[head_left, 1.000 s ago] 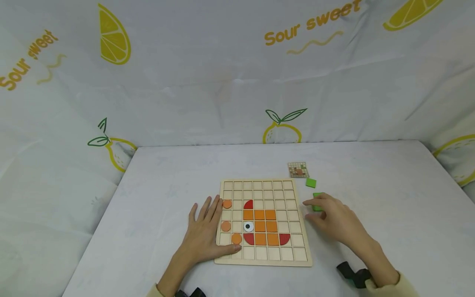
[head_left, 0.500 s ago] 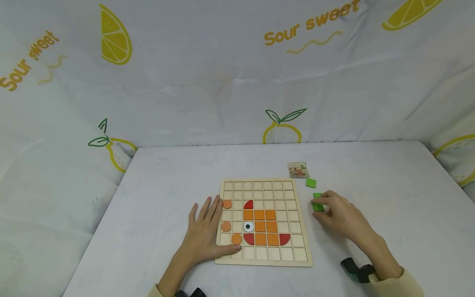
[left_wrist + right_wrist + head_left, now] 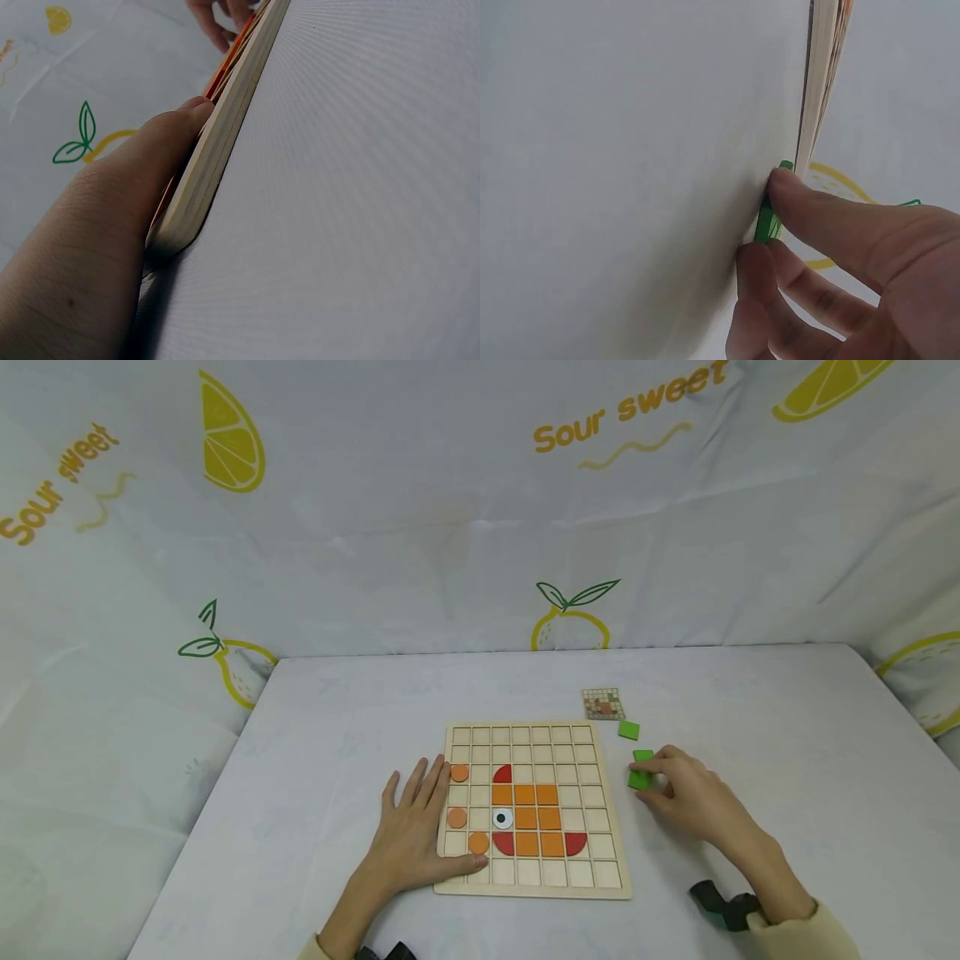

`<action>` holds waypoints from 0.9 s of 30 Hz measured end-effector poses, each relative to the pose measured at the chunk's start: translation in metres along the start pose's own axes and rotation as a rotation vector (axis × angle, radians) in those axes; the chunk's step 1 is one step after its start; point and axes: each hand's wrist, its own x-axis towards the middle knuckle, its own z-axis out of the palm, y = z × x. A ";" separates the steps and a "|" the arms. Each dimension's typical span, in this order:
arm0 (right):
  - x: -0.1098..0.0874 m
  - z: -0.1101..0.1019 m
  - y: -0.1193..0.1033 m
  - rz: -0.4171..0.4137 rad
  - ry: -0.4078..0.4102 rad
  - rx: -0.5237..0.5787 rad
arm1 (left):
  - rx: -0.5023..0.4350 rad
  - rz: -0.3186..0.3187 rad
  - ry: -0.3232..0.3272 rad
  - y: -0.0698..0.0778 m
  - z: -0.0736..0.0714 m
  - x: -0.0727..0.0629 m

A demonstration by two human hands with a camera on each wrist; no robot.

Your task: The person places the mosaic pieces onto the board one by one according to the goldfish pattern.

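In the head view, a square wooden grid board [image 3: 532, 890] lies on the table, bearing orange squares [image 3: 527, 817], red quarter-round pieces [image 3: 576, 843], orange discs [image 3: 457, 817] and a white eye piece [image 3: 502, 817]. My left hand [image 3: 408, 839] rests along the board's left edge with fingers spread and thumb over the lower left corner. Right of the board, my right hand [image 3: 693, 797] pinches a green square tile [image 3: 765, 221] between thumb and fingers, low over the table. A second green tile [image 3: 642, 755] lies directly behind it, partly overlapped in this view.
Farther back lies another green tile [image 3: 628, 730], next to a small pattern card [image 3: 603, 703] printed with a grid. A white cloth [image 3: 360, 693] covers the table, and a lemon-print curtain [image 3: 405, 527] hangs behind it. Black wrist devices [image 3: 723, 906] sit on both wrists.
My right hand has moved slightly right, away from the board, and closed its fingers on a green tile. That tile has shifted slightly toward me. The left hand has stayed in place.
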 end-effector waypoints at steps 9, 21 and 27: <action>0.006 -0.003 -0.004 -0.019 -0.022 -0.029 | -0.015 -0.007 -0.016 0.001 -0.003 0.000; 0.016 -0.004 -0.028 -0.054 0.014 -0.016 | -0.007 -0.005 -0.006 0.001 -0.002 0.000; 0.025 0.001 -0.049 -0.054 -0.019 -0.003 | 0.009 -0.004 -0.004 0.000 -0.001 0.000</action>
